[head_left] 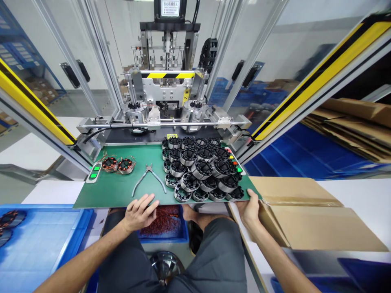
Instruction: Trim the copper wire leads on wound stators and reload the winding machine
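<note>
My left hand lies at the front edge of a green worktop, its fingers stretched out and holding nothing. Just beyond those fingers are pliers with pale blue handles, spread apart. My right hand grips the worktop's front right corner, thumb on top and fingers partly hidden beneath. Beside it stand stacked rows of ring-shaped stator cores, black inside with silver outer rims. On the left of the worktop sit two stators wound with copper wire, loose wire ends sticking out.
Behind the worktop stands a winding machine with two round fixtures and a horizontal rail. Green buttons sit at the left edge. A cardboard box is at right. A blue tray is at left; a blue bin of reddish scraps stands below.
</note>
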Demonstrator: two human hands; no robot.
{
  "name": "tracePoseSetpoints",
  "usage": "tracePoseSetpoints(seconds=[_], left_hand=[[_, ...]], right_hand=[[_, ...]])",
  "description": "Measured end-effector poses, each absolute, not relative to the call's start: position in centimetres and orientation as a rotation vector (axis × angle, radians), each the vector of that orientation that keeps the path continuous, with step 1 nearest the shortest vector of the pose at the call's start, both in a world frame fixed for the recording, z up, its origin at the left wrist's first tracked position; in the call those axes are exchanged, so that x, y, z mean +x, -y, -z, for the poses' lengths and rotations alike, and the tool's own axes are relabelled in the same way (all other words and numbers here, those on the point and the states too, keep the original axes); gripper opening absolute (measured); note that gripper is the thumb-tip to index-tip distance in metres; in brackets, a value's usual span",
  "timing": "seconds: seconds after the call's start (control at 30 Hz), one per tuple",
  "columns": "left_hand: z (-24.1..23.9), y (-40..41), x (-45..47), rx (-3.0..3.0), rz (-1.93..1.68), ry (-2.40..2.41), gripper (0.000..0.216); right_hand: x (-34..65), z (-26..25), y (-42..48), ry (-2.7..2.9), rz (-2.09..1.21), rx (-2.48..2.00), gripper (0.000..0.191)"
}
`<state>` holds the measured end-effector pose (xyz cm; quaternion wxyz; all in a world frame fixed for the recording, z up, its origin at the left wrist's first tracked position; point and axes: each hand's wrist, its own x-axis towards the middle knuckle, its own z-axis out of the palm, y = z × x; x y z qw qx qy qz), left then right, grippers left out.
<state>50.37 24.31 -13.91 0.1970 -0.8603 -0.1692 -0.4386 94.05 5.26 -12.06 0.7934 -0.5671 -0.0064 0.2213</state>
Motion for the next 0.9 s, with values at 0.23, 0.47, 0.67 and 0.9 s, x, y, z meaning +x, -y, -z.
tracePoseSetpoints(seconds=[0.23,0.47,0.67,0.9], left_hand=[[14.03,-24.40,50.28,-2.424,1.231,0.464,0.069],[14.11,-24.38,50.26,-2.415,1.228,0.472,0.063],[14.00,-24.32,50.42,-2.413,1.246,0.484,0.059],[13.83,-24.26,50.46,-2.406,1.241,0.485,0.048]], right_hand=[[94.21,12.37,-5.11,0.030,-0.484,-1.208,0.061],[94.39,12.55,-5.23,0.037,-0.465,-1.201,0.062],[94.38,12.55,-5.27,0.030,-0.462,-1.206,0.063],[94.25,12.41,-5.31,0.051,-0.472,-1.204,0.063]])
